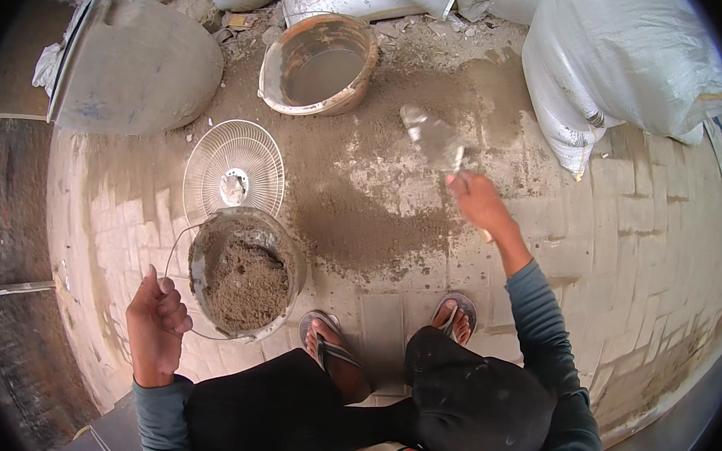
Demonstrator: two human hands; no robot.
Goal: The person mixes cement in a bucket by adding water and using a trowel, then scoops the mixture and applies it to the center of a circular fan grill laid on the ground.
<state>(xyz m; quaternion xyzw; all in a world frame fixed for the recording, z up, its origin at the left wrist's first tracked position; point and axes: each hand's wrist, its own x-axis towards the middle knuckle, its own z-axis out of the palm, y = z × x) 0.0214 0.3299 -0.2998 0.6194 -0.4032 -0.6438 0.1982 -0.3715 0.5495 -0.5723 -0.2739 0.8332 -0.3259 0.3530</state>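
Note:
My left hand [158,320] is closed around the thin wire handle [170,253] of a bucket at the lower left. The bucket [289,258] stands tilted a little and contains grey-brown sandy mortar mix [241,292]. With my right hand [481,205] I grip a trowel [437,140] by its handle, out ahead and right of centre. Its metal blade is smeared by motion and points to the far left, over floor marked with damp mortar. Whether the blade touches the floor I cannot tell.
A white wire fan guard [205,158] lies just beyond the bucket. Farther off stand a mortar-stained tub [354,98] of grey liquid and a large grey container [145,64] on its side. White sacks [628,60] fill the far right. My sandalled feet [331,342] are close by.

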